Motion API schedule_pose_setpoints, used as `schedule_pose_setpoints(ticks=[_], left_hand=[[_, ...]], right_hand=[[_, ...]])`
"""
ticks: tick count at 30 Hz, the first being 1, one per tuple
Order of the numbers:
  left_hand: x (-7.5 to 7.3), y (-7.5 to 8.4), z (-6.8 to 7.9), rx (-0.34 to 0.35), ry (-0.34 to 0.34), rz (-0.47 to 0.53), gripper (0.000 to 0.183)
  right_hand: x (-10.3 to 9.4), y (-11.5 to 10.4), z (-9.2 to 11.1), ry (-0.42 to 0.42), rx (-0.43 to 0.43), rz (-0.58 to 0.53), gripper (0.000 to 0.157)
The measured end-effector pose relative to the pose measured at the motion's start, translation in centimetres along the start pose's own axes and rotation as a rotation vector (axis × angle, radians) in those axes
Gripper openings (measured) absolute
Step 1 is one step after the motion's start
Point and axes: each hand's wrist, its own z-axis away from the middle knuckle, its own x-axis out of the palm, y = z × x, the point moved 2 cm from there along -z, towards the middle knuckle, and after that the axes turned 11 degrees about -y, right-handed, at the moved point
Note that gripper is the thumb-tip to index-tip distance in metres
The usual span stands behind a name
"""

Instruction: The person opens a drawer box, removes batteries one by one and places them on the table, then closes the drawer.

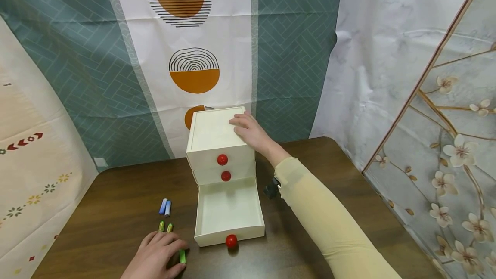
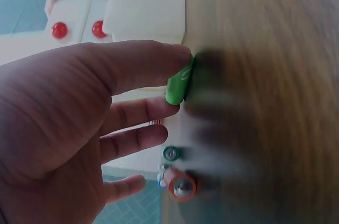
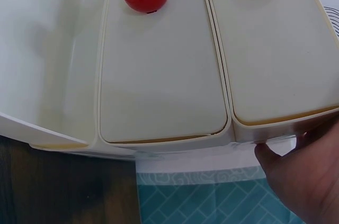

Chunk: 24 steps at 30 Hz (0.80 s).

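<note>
My left hand (image 1: 155, 255) pinches a green battery (image 2: 178, 87) between thumb and index finger, low over the brown table, with the other fingers spread. Just beyond the knuckles lie two green-and-yellow batteries (image 1: 161, 226), partly hidden by the hand. My right hand (image 1: 253, 134) rests on the top right edge of a white drawer cabinet (image 1: 215, 128), its fingers on top and its thumb (image 3: 267, 155) by the side wall. The bottom drawer (image 1: 248, 230) is pulled out and holds nothing visible. Both upper drawers, with red knobs (image 1: 222, 159), are closed.
Two blue batteries (image 1: 168, 208) lie side by side left of the cabinet. Behind the wooden table (image 1: 128, 197) hangs a patterned curtain (image 1: 294, 55). A small black object (image 1: 272, 188) shows at the right wrist.
</note>
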Motion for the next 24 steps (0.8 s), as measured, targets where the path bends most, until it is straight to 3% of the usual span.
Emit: schedule_pose_setpoints(ticks=[7,16,24], left_hand=[[0.0,-1.1,1.0,0.015,0.048,-0.028,0.044],[-0.4,-1.6,1.1,-0.019,-0.053,0.018,0.042],[-0.4,-1.6,1.3,0.001,-0.026,0.017,0.045]], right_hand=[[0.0,0.1,-0.1,0.0,0.002,0.002,0.045],[0.0,0.0,0.0,0.001,-0.005,-0.014,0.045],[0.0,0.0,0.0,0.002,-0.01,-0.008,0.044]])
